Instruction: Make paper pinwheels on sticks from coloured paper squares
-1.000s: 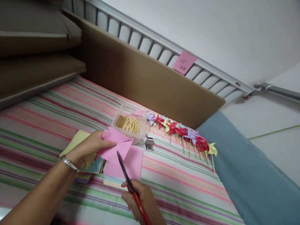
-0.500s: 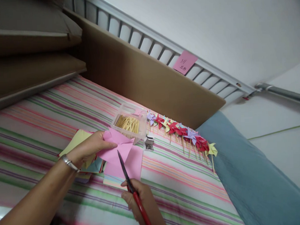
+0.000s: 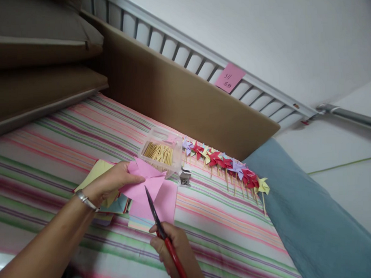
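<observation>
My left hand pinches a folded pink paper sheet and holds it just above a stack of coloured paper squares on the striped cloth. A metal bracelet sits on that wrist. My right hand grips red-handled scissors, whose dark blades point up into the pink paper's lower edge. A second pink square lies flat under the blades.
A clear plastic box of wooden sticks stands behind the paper, with a small binder clip beside it. A row of small paper pinwheels lies to the right. A cardboard panel backs the striped cloth; blue fabric lies right.
</observation>
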### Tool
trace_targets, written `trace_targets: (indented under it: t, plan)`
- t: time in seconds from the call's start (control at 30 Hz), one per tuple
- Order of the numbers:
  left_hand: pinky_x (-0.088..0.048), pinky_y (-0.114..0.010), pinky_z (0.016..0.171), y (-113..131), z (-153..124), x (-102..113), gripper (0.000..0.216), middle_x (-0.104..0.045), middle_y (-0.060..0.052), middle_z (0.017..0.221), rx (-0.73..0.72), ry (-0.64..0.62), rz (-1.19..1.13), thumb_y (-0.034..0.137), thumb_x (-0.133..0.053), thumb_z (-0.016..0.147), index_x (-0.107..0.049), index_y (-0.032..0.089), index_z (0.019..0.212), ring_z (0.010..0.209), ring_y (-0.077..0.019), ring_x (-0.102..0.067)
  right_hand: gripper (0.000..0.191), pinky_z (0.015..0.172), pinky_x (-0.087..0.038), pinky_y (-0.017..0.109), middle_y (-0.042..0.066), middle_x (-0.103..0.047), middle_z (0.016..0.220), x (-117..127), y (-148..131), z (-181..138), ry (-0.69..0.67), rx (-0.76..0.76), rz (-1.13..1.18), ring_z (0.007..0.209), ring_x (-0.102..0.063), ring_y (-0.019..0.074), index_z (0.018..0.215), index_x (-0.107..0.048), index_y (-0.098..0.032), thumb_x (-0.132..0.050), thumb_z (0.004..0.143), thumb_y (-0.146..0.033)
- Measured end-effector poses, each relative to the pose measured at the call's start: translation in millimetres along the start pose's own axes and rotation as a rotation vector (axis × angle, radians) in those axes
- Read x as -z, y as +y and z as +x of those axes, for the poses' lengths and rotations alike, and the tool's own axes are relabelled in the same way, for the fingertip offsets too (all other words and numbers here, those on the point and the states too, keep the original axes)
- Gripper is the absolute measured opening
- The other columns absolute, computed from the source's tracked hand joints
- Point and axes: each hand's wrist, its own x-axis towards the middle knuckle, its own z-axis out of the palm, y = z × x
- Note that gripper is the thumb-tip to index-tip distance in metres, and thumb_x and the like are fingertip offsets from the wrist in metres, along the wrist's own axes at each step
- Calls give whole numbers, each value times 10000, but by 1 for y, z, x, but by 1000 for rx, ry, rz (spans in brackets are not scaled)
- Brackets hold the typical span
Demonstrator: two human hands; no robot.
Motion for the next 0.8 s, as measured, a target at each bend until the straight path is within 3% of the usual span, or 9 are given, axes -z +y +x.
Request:
trace_targets:
  t: [0.27,0.37,0.47,0.57,0.63,0.73,0.8]
  plan:
    - [-424,-244,521,-1,3,2,263,-715,-49,718,11,32,51,253,-738,603,-713,115,826,578,-169,-602,244,398,-325,183,-33,-511,626,-2,-2,0,-25,9,-65,441,-415,87,995,-630,-190,-591,774,-287]
    - [-404,-232,491,-5,6,8,291,-718,-52,746,-21,64,92,261,-725,624,-714,121,879,585,-170,-604,260,515,-421,210,-22,-582,640,11,-7,-5,-89,60,-172,540,-540,131,1018,-641,-215,-582,764,-212]
    - [-411,-230,483,-7,8,13,298,-718,-50,734,-15,99,78,263,-740,600,-716,126,863,570,-170,-607,273,620,-435,236,-4,-633,715,33,-8,-12,-90,105,-272,658,-575,161,993,-669,-236,-614,732,-175]
    - [-437,-242,501,-8,9,9,272,-716,-49,691,23,70,45,237,-755,562,-715,126,807,555,-178,-616,287,636,-434,255,4,-618,738,53,-2,-12,-5,121,-205,668,-561,161,1036,-646,-219,-600,753,-203]
    - [-454,-256,517,-13,11,2,264,-725,-59,703,49,-14,66,226,-744,567,-715,130,811,572,-195,-634,306,592,-427,256,3,-603,735,59,4,-7,131,146,-89,616,-536,145,1066,-602,-200,-583,762,-228]
    - [-448,-262,504,-28,16,-14,242,-727,-65,700,55,-153,195,218,-727,568,-716,139,797,566,-207,-634,371,525,-410,252,17,-611,831,57,9,4,300,234,78,550,-491,115,1116,-531,-206,-584,752,-258]
    - [-420,-250,476,-40,19,-24,213,-714,-53,661,49,-216,315,214,-723,560,-714,144,761,537,-201,-616,399,509,-405,245,10,-604,844,52,8,11,317,270,135,538,-476,103,1111,-517,-213,-606,724,-245]
